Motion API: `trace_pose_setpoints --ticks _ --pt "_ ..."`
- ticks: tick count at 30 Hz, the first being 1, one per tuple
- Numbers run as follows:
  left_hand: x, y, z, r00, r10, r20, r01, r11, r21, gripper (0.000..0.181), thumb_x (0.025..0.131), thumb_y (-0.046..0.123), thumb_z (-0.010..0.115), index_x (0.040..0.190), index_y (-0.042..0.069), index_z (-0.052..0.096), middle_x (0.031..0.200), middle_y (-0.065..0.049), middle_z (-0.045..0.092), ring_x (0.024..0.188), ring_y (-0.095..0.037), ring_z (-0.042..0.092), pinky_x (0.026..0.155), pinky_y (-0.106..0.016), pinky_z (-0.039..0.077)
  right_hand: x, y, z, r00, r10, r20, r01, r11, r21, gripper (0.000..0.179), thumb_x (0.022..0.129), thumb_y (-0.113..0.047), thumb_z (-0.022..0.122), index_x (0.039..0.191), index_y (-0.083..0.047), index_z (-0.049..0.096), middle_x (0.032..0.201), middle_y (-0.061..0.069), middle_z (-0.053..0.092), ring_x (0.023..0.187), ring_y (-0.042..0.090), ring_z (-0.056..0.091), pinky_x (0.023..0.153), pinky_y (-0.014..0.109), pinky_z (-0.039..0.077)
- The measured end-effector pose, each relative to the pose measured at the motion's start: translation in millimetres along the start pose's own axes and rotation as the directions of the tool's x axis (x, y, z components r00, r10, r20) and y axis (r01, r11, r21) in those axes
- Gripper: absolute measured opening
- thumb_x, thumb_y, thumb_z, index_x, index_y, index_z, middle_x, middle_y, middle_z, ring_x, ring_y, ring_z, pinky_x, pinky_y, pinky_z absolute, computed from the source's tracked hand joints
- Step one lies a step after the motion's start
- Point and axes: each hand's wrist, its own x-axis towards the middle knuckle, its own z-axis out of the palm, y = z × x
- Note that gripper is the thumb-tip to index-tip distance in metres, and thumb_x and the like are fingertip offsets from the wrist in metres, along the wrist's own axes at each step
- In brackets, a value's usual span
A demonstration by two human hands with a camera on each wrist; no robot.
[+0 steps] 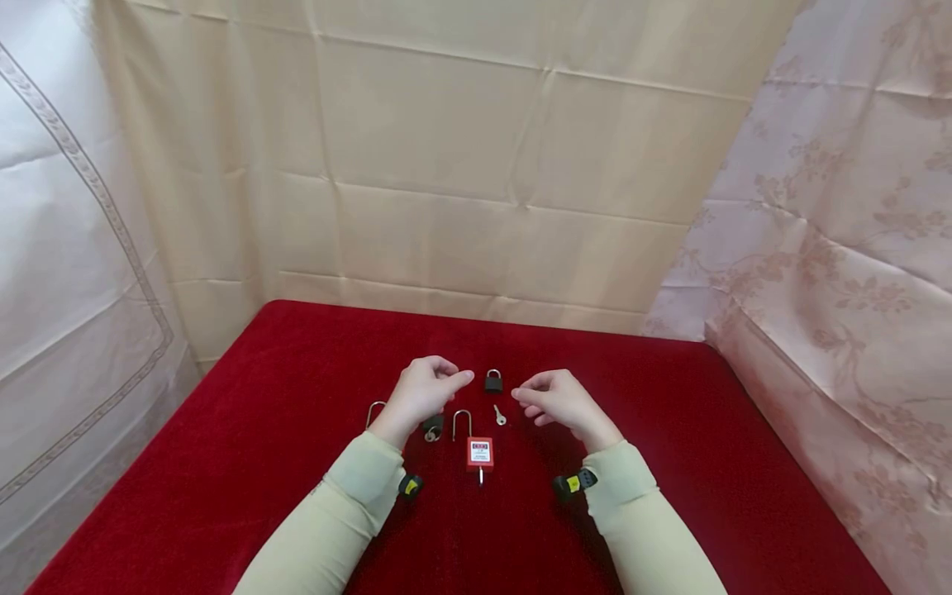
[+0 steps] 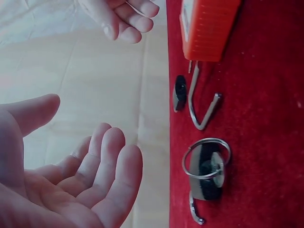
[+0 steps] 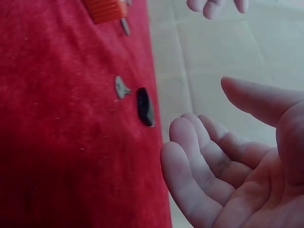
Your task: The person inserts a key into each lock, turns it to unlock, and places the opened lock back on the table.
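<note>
My left hand (image 1: pixel 424 392) hovers over the left part of the group of locks, fingers loosely bent and thumb apart from them, holding nothing. Below it lies a dark padlock (image 1: pixel 433 423) with a key ring (image 2: pixel 207 140) and key at its base. My right hand (image 1: pixel 554 401) is likewise empty, to the right of a loose key (image 1: pixel 500 416) and a small black padlock (image 1: pixel 494 383) whose shackle is closed. Between the wrists, nearer me, lies a red padlock (image 1: pixel 479 454) with a white label, a raised shackle and a key in its base.
Another metal shackle (image 1: pixel 375 405) shows beside my left wrist, its body hidden by the arm. Red velvety cloth (image 1: pixel 632 388) covers the table. A beige curtain (image 1: pixel 446 165) hangs behind it, with a floral curtain (image 1: pixel 855 207) at the right.
</note>
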Motion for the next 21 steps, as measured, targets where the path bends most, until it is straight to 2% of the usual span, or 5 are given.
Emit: trace_pose_setpoints --ticks 5,12,21 --pt "2.1 -5.5 2.3 1.0 -0.003 0.012 0.003 1.0 0.005 0.037 0.093 0.034 0.075 0.113 0.004 0.068 0.099 -0.019 0.071 0.09 -0.036 0.068 0.06 -0.031 0.054 5.2 2 8 0.999 0.025 0.037 -0.023 0.999 -0.038 0.02 0.092 -0.021 0.077 0.1 -0.003 0.076 0.087 0.014 0.071 0.073 0.024 0.069 0.065 0.038 0.061" --pt "3.1 -7.8 3.3 1.0 -0.009 0.025 0.008 1.0 0.022 0.037 0.093 0.034 0.075 0.113 0.004 0.068 0.1 -0.019 0.071 0.089 -0.034 0.068 0.062 -0.032 0.056 12.2 4 20 0.995 0.054 0.089 -0.042 0.99 -0.133 0.017 0.09 -0.02 0.079 0.086 -0.004 0.078 0.074 0.011 0.07 0.064 0.019 0.065 0.059 0.037 0.06" --pt "4.6 -9.4 3.9 0.997 -0.044 0.062 0.042 0.998 0.039 0.035 0.094 0.036 0.074 0.112 0.007 0.069 0.101 -0.018 0.07 0.088 -0.032 0.067 0.066 -0.035 0.058 19.0 3 30 0.994 0.096 0.056 -0.077 0.957 -0.279 0.023 0.086 -0.02 0.084 0.072 -0.006 0.073 0.064 0.007 0.065 0.057 0.016 0.062 0.053 0.033 0.058"
